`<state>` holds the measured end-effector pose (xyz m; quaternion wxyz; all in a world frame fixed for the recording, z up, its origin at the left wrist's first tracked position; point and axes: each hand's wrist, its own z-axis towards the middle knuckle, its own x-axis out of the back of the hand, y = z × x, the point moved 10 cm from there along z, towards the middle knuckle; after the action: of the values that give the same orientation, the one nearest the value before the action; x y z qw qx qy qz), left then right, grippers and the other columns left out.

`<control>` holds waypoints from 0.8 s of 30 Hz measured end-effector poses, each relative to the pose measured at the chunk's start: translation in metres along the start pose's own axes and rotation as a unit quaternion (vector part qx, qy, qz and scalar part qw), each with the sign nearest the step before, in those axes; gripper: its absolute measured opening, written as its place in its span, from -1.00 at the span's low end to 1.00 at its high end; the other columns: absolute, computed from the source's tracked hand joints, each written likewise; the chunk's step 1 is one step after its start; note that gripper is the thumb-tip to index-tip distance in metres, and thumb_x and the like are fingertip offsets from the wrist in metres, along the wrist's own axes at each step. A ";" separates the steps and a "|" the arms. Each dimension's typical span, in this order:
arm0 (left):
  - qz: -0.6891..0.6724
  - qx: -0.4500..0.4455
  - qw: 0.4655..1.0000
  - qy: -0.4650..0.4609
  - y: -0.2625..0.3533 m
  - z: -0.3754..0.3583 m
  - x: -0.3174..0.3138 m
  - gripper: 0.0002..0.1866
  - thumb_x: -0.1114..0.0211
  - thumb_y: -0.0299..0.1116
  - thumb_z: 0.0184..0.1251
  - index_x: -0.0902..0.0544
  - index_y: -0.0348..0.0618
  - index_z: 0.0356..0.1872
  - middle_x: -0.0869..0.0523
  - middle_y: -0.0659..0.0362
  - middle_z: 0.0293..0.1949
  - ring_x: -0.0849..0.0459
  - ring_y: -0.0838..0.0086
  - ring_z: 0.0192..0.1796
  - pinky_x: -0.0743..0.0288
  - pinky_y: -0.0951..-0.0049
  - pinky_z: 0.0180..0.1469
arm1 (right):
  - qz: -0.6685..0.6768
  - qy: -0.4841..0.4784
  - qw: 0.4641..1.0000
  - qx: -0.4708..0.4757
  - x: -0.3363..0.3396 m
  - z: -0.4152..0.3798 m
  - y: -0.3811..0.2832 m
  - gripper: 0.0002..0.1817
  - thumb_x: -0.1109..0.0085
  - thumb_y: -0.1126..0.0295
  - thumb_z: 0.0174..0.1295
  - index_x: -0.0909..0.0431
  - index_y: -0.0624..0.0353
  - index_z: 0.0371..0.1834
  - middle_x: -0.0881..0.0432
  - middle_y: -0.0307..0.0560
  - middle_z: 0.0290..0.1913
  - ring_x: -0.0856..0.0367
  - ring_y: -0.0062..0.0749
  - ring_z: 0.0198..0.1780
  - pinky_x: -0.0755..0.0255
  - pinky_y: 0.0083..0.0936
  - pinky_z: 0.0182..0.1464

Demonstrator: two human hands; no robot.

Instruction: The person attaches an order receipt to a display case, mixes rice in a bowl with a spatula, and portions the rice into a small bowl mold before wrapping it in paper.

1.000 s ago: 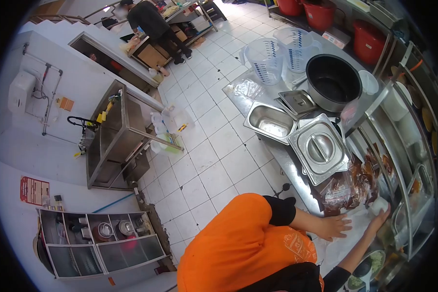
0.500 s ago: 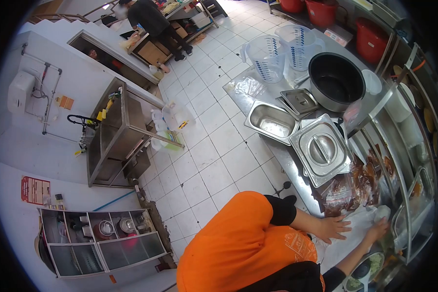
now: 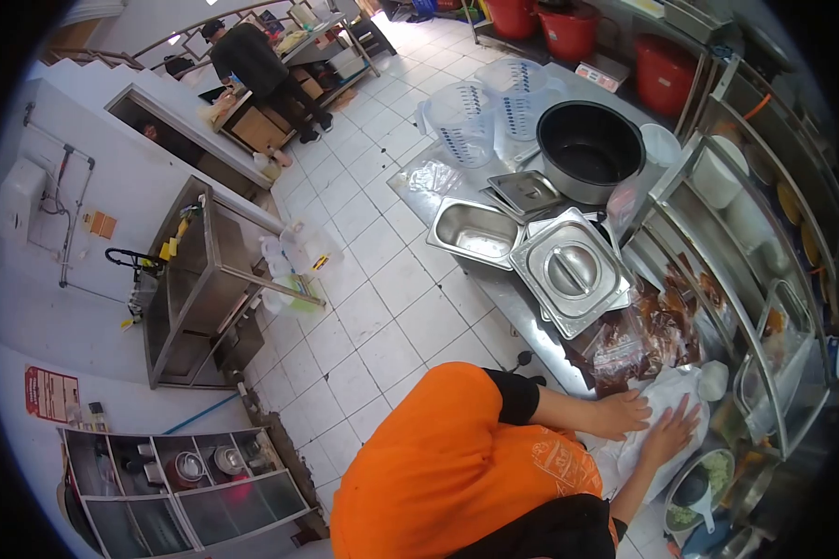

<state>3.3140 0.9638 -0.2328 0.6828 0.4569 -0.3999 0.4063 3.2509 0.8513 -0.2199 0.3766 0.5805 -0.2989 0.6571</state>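
Both hands lie flat on a crumpled white sheet (image 3: 660, 387), which could be a cloth or a bag. My left hand (image 3: 623, 415) rests on its nearer part with the fingers spread. Just beside it, my right hand (image 3: 671, 434) presses on the sheet, fingers stretched out and apart. Clear bags of reddish-brown food (image 3: 629, 354) lie right past the sheet. Below my right hand stands a bowl of chopped greens (image 3: 715, 470) with a white-handled ladle (image 3: 707, 511) in it.
On the steel table are a lidded steel pan (image 3: 569, 265), an uncovered steel pan (image 3: 475, 228), a black pot (image 3: 591, 149) and clear measuring jugs (image 3: 461, 121). A metal rack (image 3: 718, 252) borders the right side. A person (image 3: 256, 65) stands at a far table.
My right hand has moved left from the sheet's far edge and now lies flat beside my left hand. The whole view has shifted slightly as the head turned.
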 end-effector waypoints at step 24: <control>-0.137 -0.036 0.990 0.021 0.152 0.153 0.075 -0.31 -0.42 -0.16 0.04 -0.45 0.05 0.27 -0.44 0.08 0.21 -0.33 0.13 0.29 -0.10 0.05 0.28 | 0.139 0.093 0.984 -0.056 0.147 -0.070 0.245 -0.70 -0.33 0.36 0.10 -0.58 0.12 -0.09 -0.39 0.10 0.19 -0.33 0.07 0.22 -0.20 -0.14 0.23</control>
<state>3.1737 0.8711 -0.0781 0.7564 0.4738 -0.3335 0.3036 3.0006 0.7988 -0.0735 0.3394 0.4479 -0.3767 0.7364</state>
